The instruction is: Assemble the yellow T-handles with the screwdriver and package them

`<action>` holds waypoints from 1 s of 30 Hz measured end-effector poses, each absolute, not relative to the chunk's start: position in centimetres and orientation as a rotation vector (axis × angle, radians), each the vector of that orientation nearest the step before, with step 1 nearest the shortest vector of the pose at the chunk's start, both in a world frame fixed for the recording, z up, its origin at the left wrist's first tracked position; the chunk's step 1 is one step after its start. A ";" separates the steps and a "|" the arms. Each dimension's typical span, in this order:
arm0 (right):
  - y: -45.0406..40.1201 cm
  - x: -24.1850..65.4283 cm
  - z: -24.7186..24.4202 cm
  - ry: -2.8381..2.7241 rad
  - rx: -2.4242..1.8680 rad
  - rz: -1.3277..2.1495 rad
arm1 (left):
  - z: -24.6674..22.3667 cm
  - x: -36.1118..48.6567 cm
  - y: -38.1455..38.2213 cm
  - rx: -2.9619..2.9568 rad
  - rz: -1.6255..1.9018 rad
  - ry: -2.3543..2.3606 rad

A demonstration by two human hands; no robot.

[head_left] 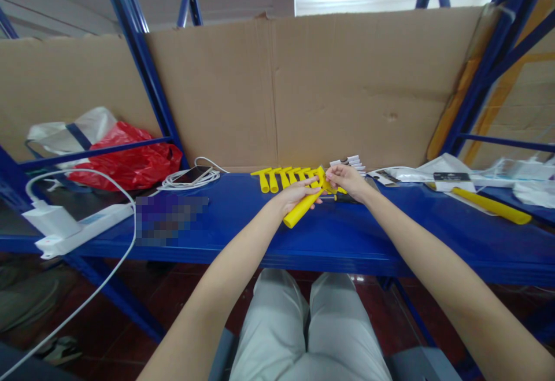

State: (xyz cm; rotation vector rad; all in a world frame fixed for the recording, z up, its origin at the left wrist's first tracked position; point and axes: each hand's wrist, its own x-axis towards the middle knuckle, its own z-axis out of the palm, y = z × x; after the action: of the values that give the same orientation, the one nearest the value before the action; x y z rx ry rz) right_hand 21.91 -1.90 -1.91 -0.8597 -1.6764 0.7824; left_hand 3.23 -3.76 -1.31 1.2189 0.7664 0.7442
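Note:
My left hand (295,193) is wrapped round a yellow plastic handle (298,213), a tube with a wider head, held tilted above the blue shelf. At the head end, the fingers of my right hand (347,178) are pinched together. Whatever small thing they hold is too small to make out. Behind my left hand, several similar yellow T-shaped handles (273,181) lie side by side in a row. A tool with a black grip (347,199), perhaps a screwdriver, lies under my right hand, partly hidden. Several white-and-black pieces (353,162) lie just behind that hand.
The blue shelf (243,236) has a cardboard sheet (338,86) along its back. On the left are a coiled white cable (186,181), a power strip (91,230) and a red bag (125,158). At right lies a yellow tool handle (494,206) beside plastic packaging (451,167).

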 end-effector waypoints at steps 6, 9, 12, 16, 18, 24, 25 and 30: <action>-1.7 21.7 -2.1 -1.706 -0.890 0.733 | -1.4 3.2 -3.5 1.225 0.735 0.752; -1.4 21.6 -2.1 -1.706 -0.899 0.706 | -1.3 3.2 -3.8 1.225 0.738 0.764; -1.2 21.7 -2.2 -1.718 -0.917 0.665 | -1.1 3.3 -4.0 1.219 0.741 0.779; -1.1 21.8 -2.2 -1.736 -0.947 0.623 | -1.0 3.3 -4.2 1.215 0.735 0.796; -1.2 21.7 -2.3 -1.742 -0.954 0.611 | -0.9 3.3 -4.2 1.213 0.735 0.792; -1.0 21.7 -2.5 -1.725 -0.953 0.563 | -0.9 3.2 -4.1 1.196 0.731 0.764; -1.0 21.7 -2.6 -1.729 -0.952 0.553 | -1.0 3.2 -4.1 1.194 0.730 0.759; -1.0 21.8 -2.6 -1.737 -0.957 0.536 | -1.3 3.1 -3.6 1.197 0.726 0.750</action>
State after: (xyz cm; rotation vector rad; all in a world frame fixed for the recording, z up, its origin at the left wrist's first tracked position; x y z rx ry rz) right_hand 21.84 -0.98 -2.59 -0.9573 -1.7370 0.5359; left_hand 3.07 -3.64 -1.29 1.1974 0.7497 0.7260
